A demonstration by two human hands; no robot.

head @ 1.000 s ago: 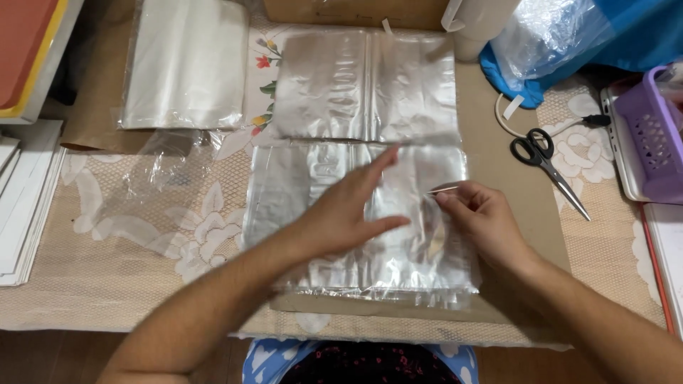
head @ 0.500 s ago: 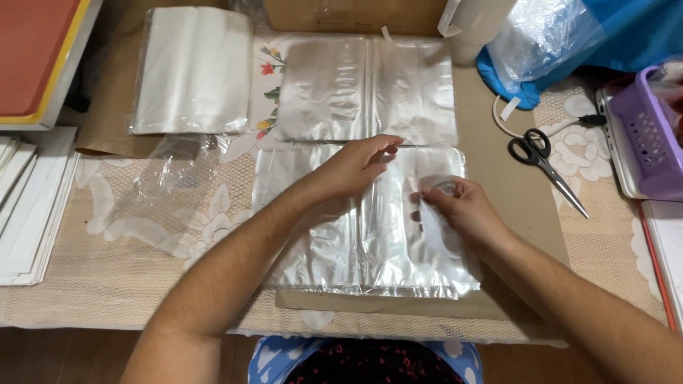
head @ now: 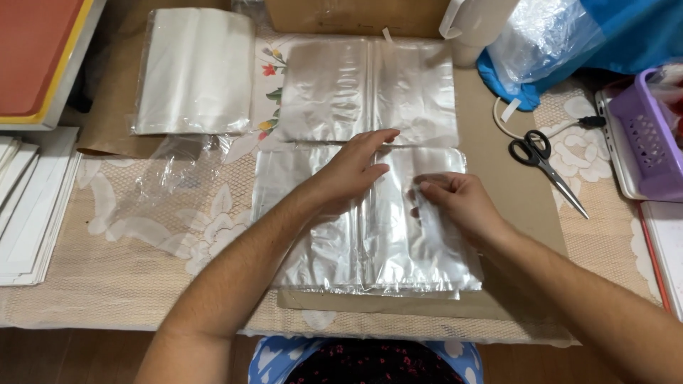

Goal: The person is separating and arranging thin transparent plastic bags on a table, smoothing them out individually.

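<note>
The head camera looks down at a table with a lacy cloth (head: 107, 263) on it. A brown sheet of cardboard (head: 512, 213) lies on the cloth. On the cardboard, close to the person, lies a stack of clear plastic bags (head: 320, 242). The bags are flat and shiny.

The left hand (head: 352, 171) lies flat on top of this stack. Its fingers are stretched out and a little spread, and they point to the far edge of the stack. The palm presses down on the bags.

The right hand (head: 455, 203) is on the right half of the same stack. Its fingertips are bunched together and pinch the top bag near its upper edge. The two hands are near each other but do not touch.

Just behind the stack lies a second stack of bags (head: 366, 92), also flat on the cardboard. To the left of that one lies a white pack of bags (head: 192, 71). A crumpled clear wrapper (head: 163, 185) lies on the cloth to the left of the near stack.

Black scissors (head: 544, 167) lie to the right, on the edge of the cardboard. A purple basket (head: 651, 142) stands at the far right. White paper sheets (head: 32, 206) are piled at the left edge. A blue bag (head: 569, 43) sits at the top right.
</note>
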